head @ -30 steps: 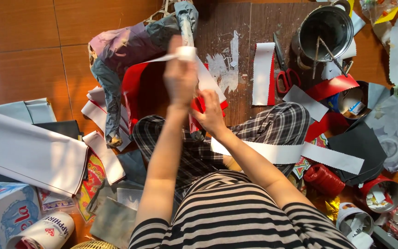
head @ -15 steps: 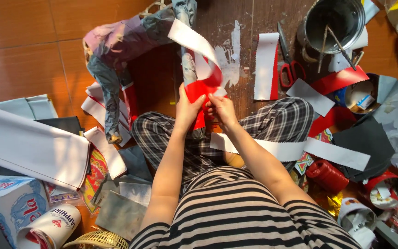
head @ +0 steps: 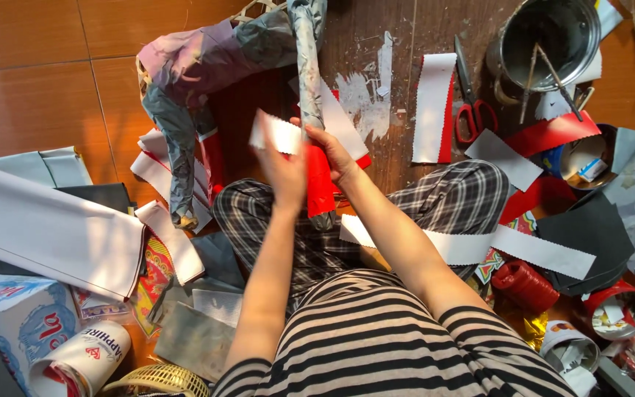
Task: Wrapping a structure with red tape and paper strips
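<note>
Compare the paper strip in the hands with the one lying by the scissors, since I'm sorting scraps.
The held strip is curled around a grey paper-covered limb; the floor strip lies flat and straight. The held strip shows mostly red, the floor strip mostly white. The left hand and right hand pinch one; the other lies untouched. Both are red-and-white with zigzag edges.

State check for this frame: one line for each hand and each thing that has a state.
left hand: gripping the paper strip
right hand: pressing red paper round the grey limb
scissors: closed, on floor
metal pot: upright, sticks inside
</note>
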